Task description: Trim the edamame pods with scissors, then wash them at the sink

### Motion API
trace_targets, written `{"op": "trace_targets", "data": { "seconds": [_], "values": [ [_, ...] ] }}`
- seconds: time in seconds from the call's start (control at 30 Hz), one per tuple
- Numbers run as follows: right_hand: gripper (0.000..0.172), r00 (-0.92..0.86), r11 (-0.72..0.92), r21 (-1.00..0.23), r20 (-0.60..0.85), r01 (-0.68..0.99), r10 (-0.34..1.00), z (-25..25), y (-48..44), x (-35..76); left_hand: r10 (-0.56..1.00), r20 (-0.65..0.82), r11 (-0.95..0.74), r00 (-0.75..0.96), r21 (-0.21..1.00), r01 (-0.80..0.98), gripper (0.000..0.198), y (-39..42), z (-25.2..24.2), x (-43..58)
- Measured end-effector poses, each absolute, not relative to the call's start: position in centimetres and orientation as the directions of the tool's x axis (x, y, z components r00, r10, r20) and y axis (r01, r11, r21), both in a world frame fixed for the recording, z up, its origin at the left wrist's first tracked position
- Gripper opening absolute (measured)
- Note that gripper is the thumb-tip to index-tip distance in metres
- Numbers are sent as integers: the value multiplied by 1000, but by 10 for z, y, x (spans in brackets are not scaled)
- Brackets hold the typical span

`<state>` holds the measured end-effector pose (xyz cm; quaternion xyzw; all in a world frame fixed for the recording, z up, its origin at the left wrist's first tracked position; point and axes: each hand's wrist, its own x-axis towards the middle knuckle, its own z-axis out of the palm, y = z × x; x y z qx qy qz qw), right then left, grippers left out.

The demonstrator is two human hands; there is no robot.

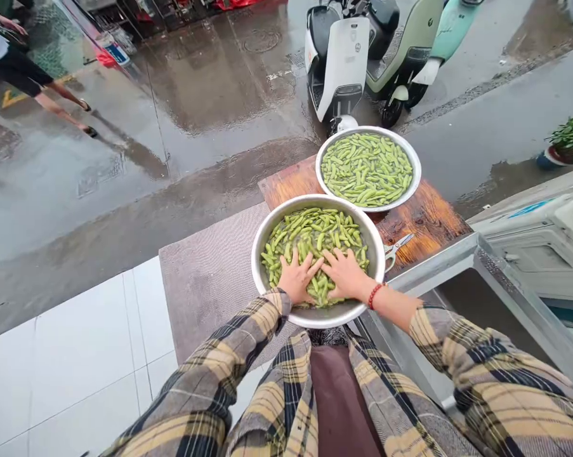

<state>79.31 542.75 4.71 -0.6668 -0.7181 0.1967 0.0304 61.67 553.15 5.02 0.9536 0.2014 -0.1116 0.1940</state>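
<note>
Green edamame pods (pixel 320 230) lie in water in a round metal basin (pixel 258 254) in front of me. My left hand (pixel 297 278) rests on the pods at the near left side of the basin, fingers spread. Beside it my right hand (pixel 347 274), with a red bead bracelet (pixel 374 296) at the wrist, presses on the pods with its fingers apart. The fingertips of both hands are close together near the middle, and the thumbs are partly down among the pods.
A second metal basin (pixel 417 171) of pods in water stands behind on the wooden board (pixel 286 183). Scissors (pixel 396 251) lie right of the near basin. A steel sink (pixel 476 298) is at the right. Parked scooters (pixel 346 63) and a walking person (pixel 24 70) are on the wet street.
</note>
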Motion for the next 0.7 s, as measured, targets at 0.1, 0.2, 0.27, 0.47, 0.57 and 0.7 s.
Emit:
{"op": "trace_targets", "data": {
  "seconds": [0.1, 0.2, 0.27, 0.47, 0.57, 0.7],
  "values": [
    [62, -42, -47, -304, -281, 951, 959, 52, 5463, 802, 409, -312, -834, 857, 253, 490, 108, 5554, 53, 644],
    [46, -36, -63, -330, -285, 942, 958, 65, 5478, 823, 439, -318, -812, 840, 259, 522, 79, 5576, 72, 650],
    [42, -25, -68, -371, -240, 926, 970, 71, 5469, 836, 470, -276, -794, 838, 283, 539, 60, 5581, 84, 639],
    [92, -144, 54, -320, -265, 946, 953, 56, 5420, 817, 402, -351, -827, 845, 256, 500, 91, 5545, 73, 604],
    [112, -105, 39, -241, -266, 970, 958, 47, 5436, 791, 435, -352, -841, 829, 170, 514, 92, 5532, 60, 616],
    [76, -7, -87, -308, -290, 947, 957, 55, 5469, 791, 528, -354, -771, 772, 180, 610, 77, 5541, 68, 631]
  ]
}}
